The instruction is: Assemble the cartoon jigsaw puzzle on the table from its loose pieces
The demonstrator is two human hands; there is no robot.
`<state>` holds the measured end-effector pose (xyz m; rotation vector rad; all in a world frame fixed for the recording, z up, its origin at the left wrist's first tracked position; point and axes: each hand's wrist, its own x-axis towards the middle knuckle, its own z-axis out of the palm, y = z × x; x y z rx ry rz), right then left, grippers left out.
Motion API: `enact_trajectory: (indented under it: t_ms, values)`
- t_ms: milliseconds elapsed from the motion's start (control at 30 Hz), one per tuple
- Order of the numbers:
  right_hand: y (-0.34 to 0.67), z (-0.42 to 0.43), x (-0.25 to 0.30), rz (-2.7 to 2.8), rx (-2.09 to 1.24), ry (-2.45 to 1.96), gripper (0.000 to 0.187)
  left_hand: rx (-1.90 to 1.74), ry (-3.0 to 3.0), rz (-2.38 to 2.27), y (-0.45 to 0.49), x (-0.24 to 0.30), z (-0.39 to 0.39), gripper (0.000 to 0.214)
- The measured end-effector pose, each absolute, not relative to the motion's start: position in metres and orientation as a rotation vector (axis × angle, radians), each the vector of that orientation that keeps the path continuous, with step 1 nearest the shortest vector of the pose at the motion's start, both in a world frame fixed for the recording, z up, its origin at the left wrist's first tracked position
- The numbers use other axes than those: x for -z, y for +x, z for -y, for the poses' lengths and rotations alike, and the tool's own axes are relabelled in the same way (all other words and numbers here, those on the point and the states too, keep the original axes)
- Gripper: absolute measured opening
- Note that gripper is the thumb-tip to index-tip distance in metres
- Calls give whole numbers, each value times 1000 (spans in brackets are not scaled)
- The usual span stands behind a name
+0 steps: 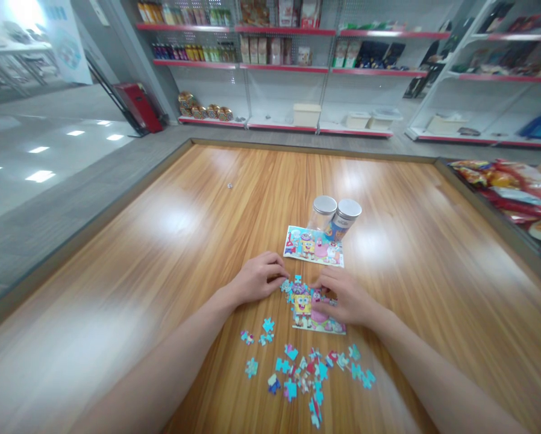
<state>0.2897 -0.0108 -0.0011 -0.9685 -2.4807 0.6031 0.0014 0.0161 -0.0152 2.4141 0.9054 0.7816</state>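
Your left hand (258, 278) rests at the left edge of the part-built jigsaw puzzle (303, 306), its fingers curled; your right hand (343, 296) arches over the puzzle's right side, fingers bent down; both look partly closed, but the fingers hide what lies beneath, so you cannot tell whether either pinches a piece; they also cover much of the puzzle, so its true outline is hard to make out; a yellow square cartoon figure and a pink one show between your hands, above a strip of pale backing; the puzzle lies on the wooden table (117, 253) directly ahead of you; nearer you, loose blue-edged pieces (300, 374) sprawl in a scattered heap, some overlapping, and a few small ones (259, 333) sit apart to the left; beyond your hands lies a printed picture card (313, 246) of the same characters, touching two silver-lidded canisters (334, 216) standing side by side; a tiny object (229, 185) farther up the table is too small to name; snack bags (500, 193) are cut off at the right edge.
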Motion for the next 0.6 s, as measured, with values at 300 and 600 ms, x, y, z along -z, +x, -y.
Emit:
enact_trajectory:
  t_ms: [300, 600]
  values:
    - [289, 10, 1, 2466, -602, -955, 27, -766, 2405, -933, 1, 15, -16, 13]
    - [302, 19, 7, 2424, -644, -952, 21, -765, 2384, -951, 1, 17, -16, 13]
